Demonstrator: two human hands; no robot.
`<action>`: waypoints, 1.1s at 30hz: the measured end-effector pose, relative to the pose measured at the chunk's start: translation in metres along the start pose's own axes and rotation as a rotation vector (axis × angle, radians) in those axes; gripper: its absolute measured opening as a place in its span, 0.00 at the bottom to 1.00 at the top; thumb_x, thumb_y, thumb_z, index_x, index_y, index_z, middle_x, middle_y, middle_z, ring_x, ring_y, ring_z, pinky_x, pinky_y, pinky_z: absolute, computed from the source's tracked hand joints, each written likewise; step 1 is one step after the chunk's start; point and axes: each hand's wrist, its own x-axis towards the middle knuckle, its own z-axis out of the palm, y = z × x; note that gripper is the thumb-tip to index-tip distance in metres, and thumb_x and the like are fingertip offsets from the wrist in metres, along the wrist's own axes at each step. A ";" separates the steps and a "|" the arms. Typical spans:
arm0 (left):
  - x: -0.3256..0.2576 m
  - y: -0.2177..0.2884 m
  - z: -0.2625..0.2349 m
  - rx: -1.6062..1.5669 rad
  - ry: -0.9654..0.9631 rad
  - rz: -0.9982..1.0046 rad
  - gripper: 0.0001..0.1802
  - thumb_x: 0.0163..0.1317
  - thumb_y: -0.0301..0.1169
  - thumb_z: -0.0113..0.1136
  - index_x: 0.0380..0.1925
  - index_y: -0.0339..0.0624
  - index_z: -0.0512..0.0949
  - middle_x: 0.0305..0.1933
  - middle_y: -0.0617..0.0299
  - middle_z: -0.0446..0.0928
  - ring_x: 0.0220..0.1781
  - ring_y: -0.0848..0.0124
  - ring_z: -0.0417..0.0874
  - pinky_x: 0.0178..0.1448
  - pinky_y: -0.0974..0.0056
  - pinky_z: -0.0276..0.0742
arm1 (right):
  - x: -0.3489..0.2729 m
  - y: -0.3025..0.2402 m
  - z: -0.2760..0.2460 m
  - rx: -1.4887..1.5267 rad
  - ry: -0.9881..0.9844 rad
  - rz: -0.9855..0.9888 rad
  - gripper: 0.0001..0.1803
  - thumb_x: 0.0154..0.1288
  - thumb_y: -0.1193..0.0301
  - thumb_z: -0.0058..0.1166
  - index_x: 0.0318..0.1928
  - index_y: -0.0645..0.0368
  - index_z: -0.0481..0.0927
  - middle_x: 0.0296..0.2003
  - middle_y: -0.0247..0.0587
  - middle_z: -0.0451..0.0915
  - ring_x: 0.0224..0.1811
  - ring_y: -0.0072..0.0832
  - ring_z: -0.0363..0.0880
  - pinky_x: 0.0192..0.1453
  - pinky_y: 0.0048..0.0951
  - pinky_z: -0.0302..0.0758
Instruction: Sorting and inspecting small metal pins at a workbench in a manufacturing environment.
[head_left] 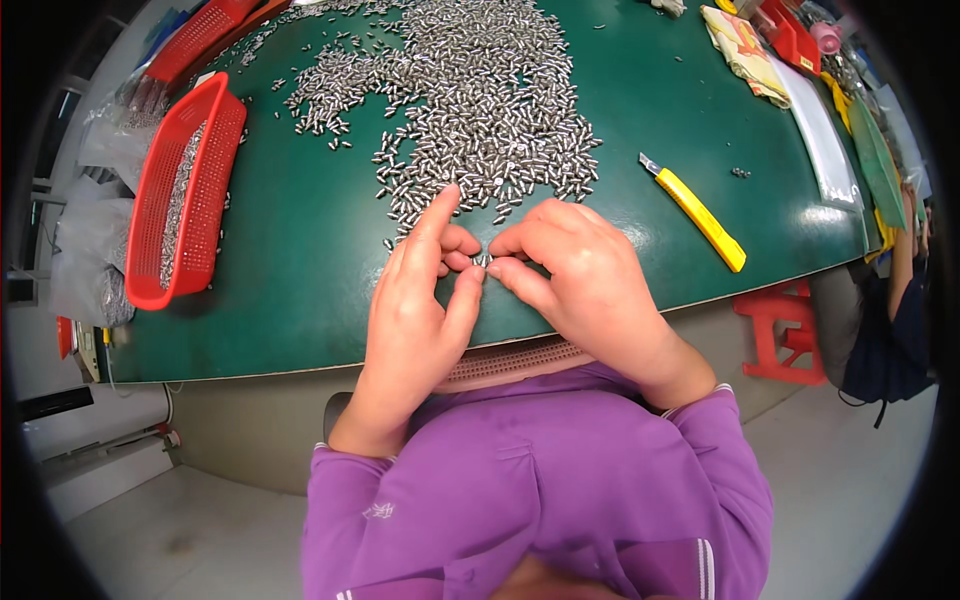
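At the near edge of the green table (pixel 300 290), the left hand (pixel 420 300) and right hand (pixel 580 280) meet fingertip to fingertip, pinching a few small metal pins (pixel 481 261) between them. Just beyond, toward 12 o'clock, a big loose heap of pins (pixel 470 90) lies unsorted, so most of the work seems left. At 9 o'clock a red basket (pixel 150 215) already holds a batch; at 2 o'clock lies a yellow utility knife (pixel 700 215).

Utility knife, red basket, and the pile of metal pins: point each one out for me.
yellow utility knife (pixel 700 214), head view, middle of its handle
red basket (pixel 215 95), head view, its top rim
pile of metal pins (pixel 480 90), head view, centre of the heap
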 end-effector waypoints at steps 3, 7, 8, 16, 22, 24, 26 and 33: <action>0.000 -0.001 0.000 0.025 -0.019 0.013 0.37 0.61 0.14 0.62 0.72 0.37 0.68 0.41 0.56 0.81 0.42 0.63 0.82 0.50 0.59 0.80 | 0.000 -0.001 0.003 -0.022 -0.017 0.001 0.07 0.59 0.73 0.67 0.36 0.58 0.83 0.34 0.41 0.79 0.38 0.43 0.80 0.43 0.43 0.78; 0.001 -0.001 -0.001 0.008 -0.038 -0.022 0.35 0.58 0.13 0.64 0.68 0.36 0.71 0.39 0.58 0.81 0.42 0.64 0.81 0.51 0.58 0.80 | 0.000 -0.001 0.003 -0.014 -0.033 0.031 0.08 0.57 0.73 0.68 0.37 0.57 0.82 0.35 0.40 0.79 0.38 0.43 0.80 0.42 0.43 0.78; 0.001 -0.001 -0.001 0.008 -0.038 -0.021 0.35 0.58 0.13 0.64 0.68 0.36 0.71 0.39 0.58 0.81 0.42 0.64 0.81 0.51 0.58 0.80 | 0.000 -0.001 0.003 -0.014 -0.033 0.030 0.08 0.57 0.73 0.68 0.37 0.57 0.82 0.35 0.40 0.79 0.38 0.43 0.80 0.42 0.43 0.78; 0.000 -0.004 -0.002 0.002 -0.064 -0.006 0.36 0.56 0.13 0.63 0.67 0.37 0.71 0.38 0.59 0.78 0.42 0.64 0.80 0.51 0.58 0.79 | -0.002 -0.002 0.001 0.027 -0.032 0.009 0.08 0.55 0.75 0.67 0.35 0.57 0.80 0.35 0.40 0.79 0.39 0.43 0.79 0.43 0.43 0.77; 0.000 -0.001 -0.004 0.014 -0.085 -0.008 0.36 0.57 0.13 0.63 0.68 0.38 0.71 0.39 0.59 0.79 0.43 0.64 0.80 0.52 0.58 0.78 | -0.002 -0.002 0.003 0.010 -0.005 -0.031 0.07 0.56 0.75 0.66 0.35 0.58 0.81 0.34 0.41 0.78 0.38 0.43 0.78 0.42 0.44 0.76; -0.001 0.000 -0.004 0.015 -0.084 -0.023 0.35 0.58 0.13 0.63 0.68 0.38 0.71 0.39 0.59 0.79 0.43 0.64 0.80 0.52 0.58 0.79 | -0.002 -0.001 0.003 0.015 -0.008 -0.034 0.07 0.56 0.75 0.66 0.34 0.58 0.81 0.34 0.40 0.77 0.38 0.43 0.78 0.42 0.44 0.76; 0.000 0.002 -0.004 0.016 -0.083 -0.038 0.35 0.58 0.13 0.62 0.68 0.38 0.71 0.40 0.59 0.79 0.43 0.64 0.80 0.52 0.58 0.79 | -0.001 0.000 0.003 0.020 -0.010 -0.038 0.07 0.56 0.75 0.66 0.34 0.58 0.81 0.34 0.40 0.77 0.37 0.43 0.77 0.42 0.44 0.76; 0.006 0.006 -0.009 0.006 -0.160 -0.065 0.36 0.57 0.13 0.61 0.69 0.37 0.70 0.43 0.57 0.79 0.44 0.63 0.80 0.54 0.58 0.79 | -0.003 0.000 0.004 0.012 0.003 -0.047 0.07 0.55 0.75 0.66 0.33 0.57 0.80 0.33 0.39 0.77 0.37 0.42 0.77 0.41 0.44 0.76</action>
